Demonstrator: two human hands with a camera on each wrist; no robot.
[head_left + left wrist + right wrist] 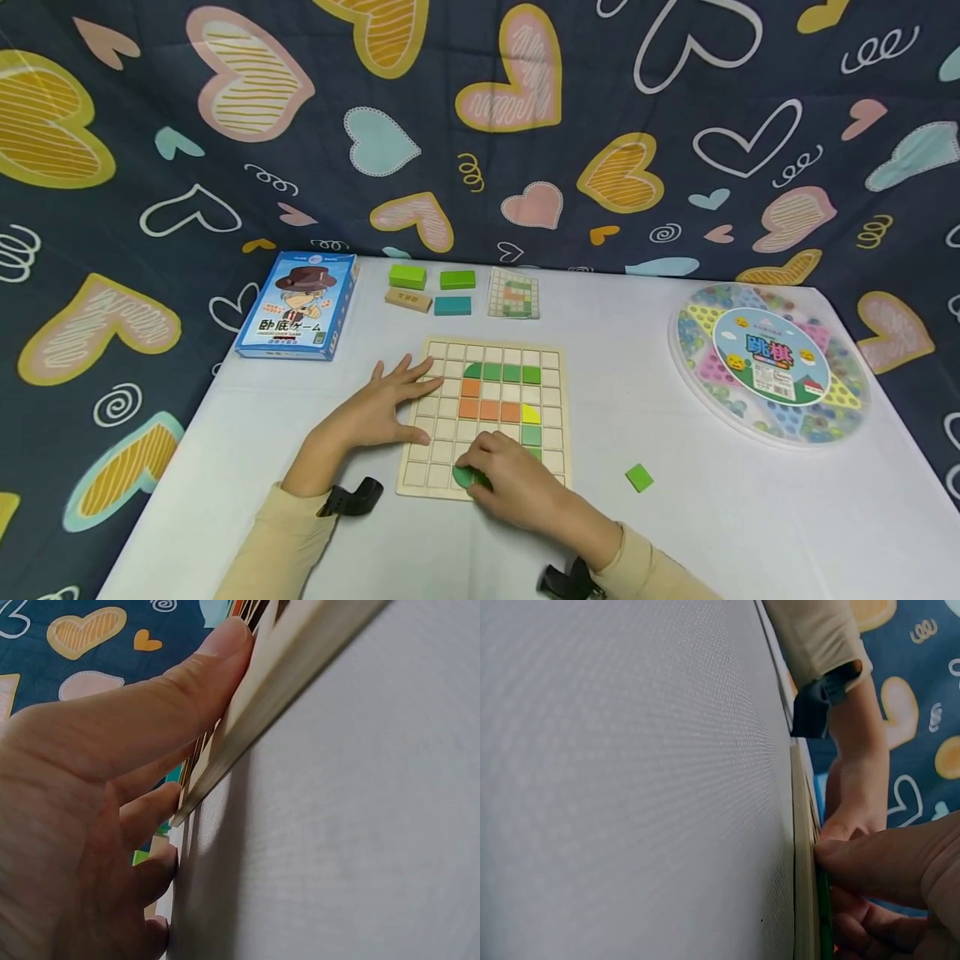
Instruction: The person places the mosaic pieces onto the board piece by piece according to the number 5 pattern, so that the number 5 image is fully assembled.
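Note:
A square wooden grid board (427,479) lies on the table, with green, orange and yellow tiles in some of its cells. My left hand (382,406) is spread over its left edge, fingers straight. In the left wrist view, the thumb (172,697) rests along the board's edge (255,712). My right hand (517,479) is at the near row, its thumb and curled fingers pinching a green tile (482,481). A rounded green tile (462,477) sits just left of it. The right wrist view shows the thumb (870,859) against a green edge on the board; the hand hides part of the row.
One loose green tile (639,477) lies right of the board. Behind it stand a pattern card (513,293), green blocks (407,276), a teal block (452,306) and a wooden block (408,299). A blue game box (296,304) is at left, a round marble-game case (772,358) at right.

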